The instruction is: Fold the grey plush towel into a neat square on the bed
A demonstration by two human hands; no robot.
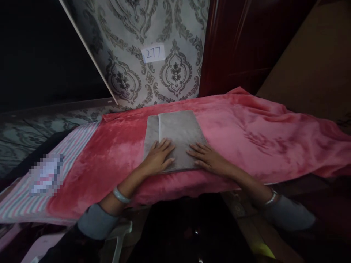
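A grey cloth (179, 126), perhaps a towel, lies folded and flat on a pink-red plush blanket (115, 157). Its upper layer stops short of the left edge, so a strip of the lower layer shows there. My left hand (157, 157) rests flat near the cloth's lower left, fingers spread across that inner edge. On the lower right part, my right hand (207, 156) lies palm down with its fingers spread and pointing left. Neither hand grips anything.
A striped cloth (79, 142) with a blurred-out item (46, 175) on it lies at the left. Behind stands a patterned wall (175, 69) with a paper (153, 53) marked 277. A dark screen (49, 54) is upper left, a dark red door-like panel (236, 44) upper right.
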